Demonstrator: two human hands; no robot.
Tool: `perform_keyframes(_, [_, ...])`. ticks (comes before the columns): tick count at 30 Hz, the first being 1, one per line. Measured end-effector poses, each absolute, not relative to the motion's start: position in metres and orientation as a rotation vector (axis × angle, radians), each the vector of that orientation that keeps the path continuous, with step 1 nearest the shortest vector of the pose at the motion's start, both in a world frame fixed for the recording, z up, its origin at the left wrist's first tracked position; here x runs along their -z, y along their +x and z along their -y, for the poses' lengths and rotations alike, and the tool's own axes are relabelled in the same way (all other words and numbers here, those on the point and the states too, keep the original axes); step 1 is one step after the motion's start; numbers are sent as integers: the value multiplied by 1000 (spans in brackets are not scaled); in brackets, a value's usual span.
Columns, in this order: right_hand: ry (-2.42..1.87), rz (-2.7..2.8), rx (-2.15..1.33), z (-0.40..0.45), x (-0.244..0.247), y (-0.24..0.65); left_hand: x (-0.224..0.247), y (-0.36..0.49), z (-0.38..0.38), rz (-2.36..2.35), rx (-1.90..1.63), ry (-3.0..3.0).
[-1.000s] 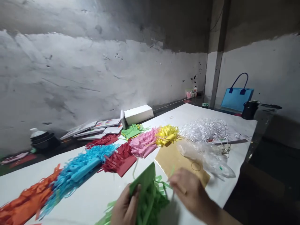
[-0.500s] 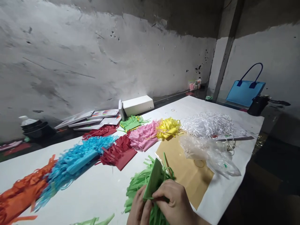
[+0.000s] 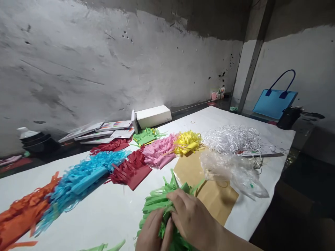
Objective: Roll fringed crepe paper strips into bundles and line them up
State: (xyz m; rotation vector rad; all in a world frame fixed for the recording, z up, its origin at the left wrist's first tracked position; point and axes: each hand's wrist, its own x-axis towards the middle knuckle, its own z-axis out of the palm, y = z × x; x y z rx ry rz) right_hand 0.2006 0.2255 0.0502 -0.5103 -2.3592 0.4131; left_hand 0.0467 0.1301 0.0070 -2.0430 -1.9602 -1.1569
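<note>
Green fringed tissue paper [image 3: 153, 205] lies at the near middle of the table, its cut strips spreading to the left and below. My left hand [image 3: 154, 230] is closed on the paper from the lower left, fingers bent. From the right, my right hand [image 3: 190, 216] pinches the same paper, its fingertips close to the left hand's. The uncut fold of the paper is mostly hidden behind my fingers. Beyond my hands lies a brown paper sheet [image 3: 188, 167]. Loose green strips [image 3: 104, 246] rest at the near edge.
Fringed bundles in orange [image 3: 22, 218], blue [image 3: 89, 174], dark red [image 3: 133, 170], pink [image 3: 159, 150] and yellow [image 3: 187, 142] run across the table. White string [image 3: 231, 137] and a clear plastic bag [image 3: 232, 170] lie right. A white box [image 3: 154, 116] stands behind.
The flat green fold that stood upright between my hands is now turned down and covered. My right hand has moved up and over the paper.
</note>
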Motion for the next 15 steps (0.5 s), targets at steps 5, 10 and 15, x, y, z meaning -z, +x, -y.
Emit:
perform_keyframes(5, [-683,2532,-281,-238,-48,200,-3,36,-141,1706,936,-2011])
perform_keyframes(10, [-981,2359,-393,-247,-41,205,-3,32,-142,1573,771,-1986])
perform_keyframes(15, [-1043,2498,-406,-237,-50,205,-5,37,-141,1480,817,-2050])
